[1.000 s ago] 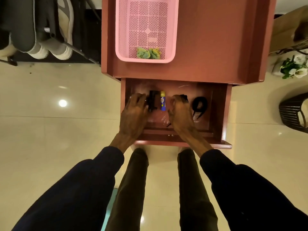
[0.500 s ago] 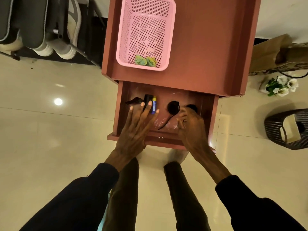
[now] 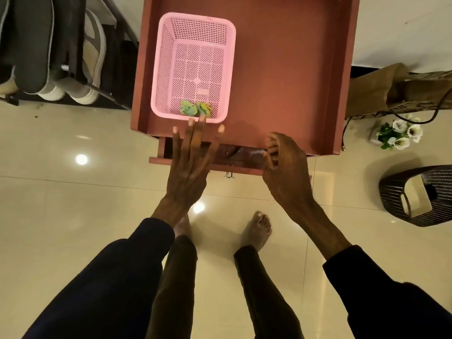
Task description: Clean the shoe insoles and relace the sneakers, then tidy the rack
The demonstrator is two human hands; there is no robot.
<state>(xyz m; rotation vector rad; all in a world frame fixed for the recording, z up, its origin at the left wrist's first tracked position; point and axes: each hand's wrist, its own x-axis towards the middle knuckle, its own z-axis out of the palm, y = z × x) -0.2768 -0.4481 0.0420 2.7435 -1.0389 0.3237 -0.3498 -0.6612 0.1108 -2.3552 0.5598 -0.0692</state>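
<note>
Shiny cream floor [image 3: 73,204] lies under a red-brown cabinet [image 3: 281,69]. Its drawer [image 3: 239,168], long from left to right, is out just a little. The left hand [image 3: 190,165] lies flat over it, fingers straight. The right hand [image 3: 286,172] curls at the drawer's right end; what it holds, if anything, is hidden. The sneakers [image 3: 29,45] sit on the rack [image 3: 102,91] at the upper left of the frame, long way up and down, toes pointing down.

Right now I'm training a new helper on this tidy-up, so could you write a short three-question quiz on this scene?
1. True or false: the pink basket is empty.
2. The drawer is: A wide open, B almost shut, C taken out.
3. Fill in: the fingers of the left hand are ___.
Key: 1 false, green-blue scraps lie in it; 2 B; 3 straight.
</note>
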